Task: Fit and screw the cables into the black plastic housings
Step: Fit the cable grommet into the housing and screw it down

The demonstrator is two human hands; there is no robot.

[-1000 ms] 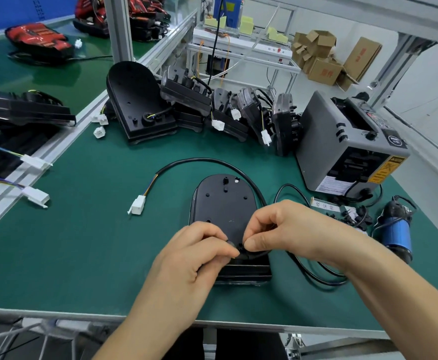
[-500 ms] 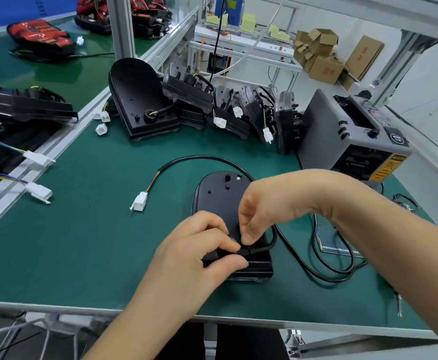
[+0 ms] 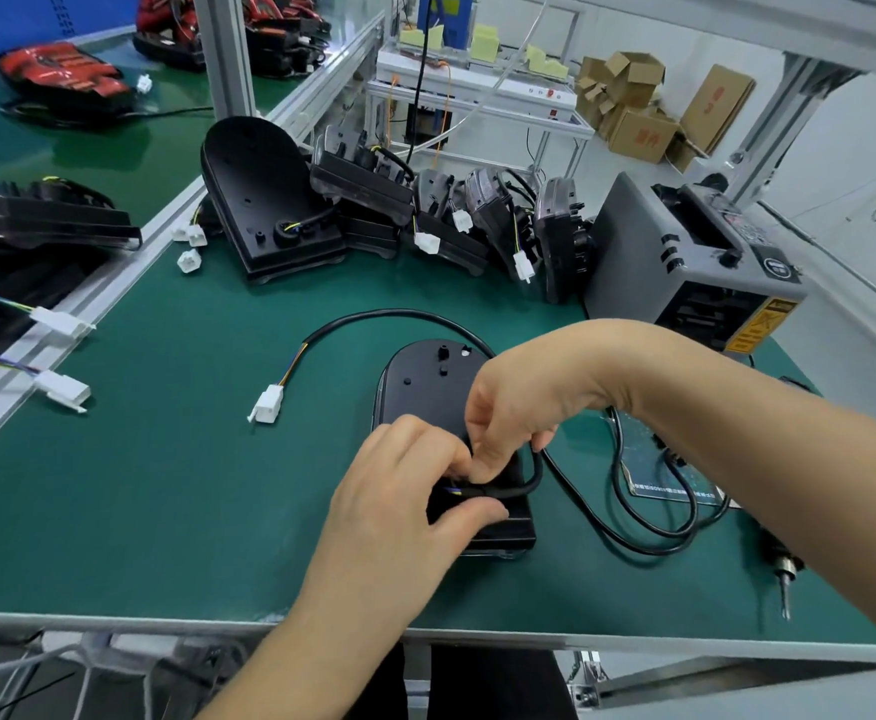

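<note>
A black plastic housing lies flat on the green mat in front of me. A black cable arcs from its near end round its far side to a white connector at the left. My left hand pinches the cable end, with coloured wires showing, against the housing's near part. My right hand reaches over from the right, fingers curled down on the same cable end. The entry point in the housing is hidden by my fingers.
Several finished black housings with white plugs stand in a row at the back. A grey tape dispenser sits at the right. An electric screwdriver and its looped cord lie at the right front. Loose connectors lie left.
My right hand has swung up and over the housing, its forearm now crossing the right side and hiding the blue screwdriver body. The cable end is bent tighter at the housing's near end.
</note>
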